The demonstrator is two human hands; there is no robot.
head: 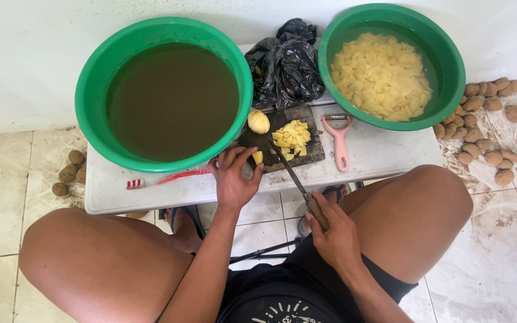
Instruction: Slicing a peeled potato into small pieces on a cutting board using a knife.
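Note:
My left hand (233,176) pinches a small yellow potato piece (258,157) at the near edge of a dark cutting board (306,119). My right hand (333,230) grips the wooden handle of a knife (291,173), whose blade reaches up onto the board. A pile of diced potato (292,137) lies in the board's middle. A peeled whole potato (258,121) rests at the board's left corner.
On the low white table (378,152) stand a green basin of murky water (163,96), a green basin of cut potato (390,66), a black plastic bag (285,69), a pink peeler (337,140) and a red toothbrush (166,178). Unpeeled potatoes (498,125) litter the floor.

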